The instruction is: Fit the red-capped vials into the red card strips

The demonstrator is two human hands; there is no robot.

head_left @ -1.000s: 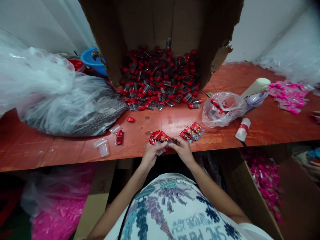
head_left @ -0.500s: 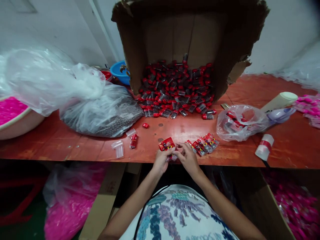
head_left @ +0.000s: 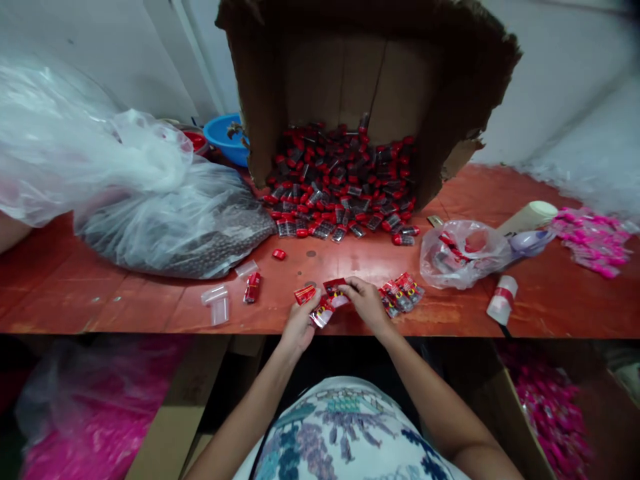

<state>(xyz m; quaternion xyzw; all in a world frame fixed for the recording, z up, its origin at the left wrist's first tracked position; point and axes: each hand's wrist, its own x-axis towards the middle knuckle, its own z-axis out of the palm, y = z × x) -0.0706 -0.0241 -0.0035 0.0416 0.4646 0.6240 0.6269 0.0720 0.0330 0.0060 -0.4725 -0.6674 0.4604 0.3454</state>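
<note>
My left hand (head_left: 299,327) and my right hand (head_left: 367,303) meet at the near edge of a red table (head_left: 125,303). Both pinch small red printed packets (head_left: 325,301) fanned out between them. The left fingers grip the lower packets and the right fingers close on the upper one. Just right of my right hand lies a short row of the same red packets (head_left: 400,292). Behind, an open cardboard box (head_left: 370,73) on its side spills a heap of small red-capped vials (head_left: 345,180) onto the table.
A large clear plastic bag of dark beads (head_left: 170,220) lies at left, with small clear caps (head_left: 216,301) and a loose vial (head_left: 253,288) near it. At right sit a small plastic bag (head_left: 460,250), a tape roll (head_left: 501,300), a cream tube (head_left: 530,217) and pink items (head_left: 593,241).
The camera view has shifted. My hands stay together at the table edge; the packets between them are now spread wider, with the right hand pulling one up and right.
</note>
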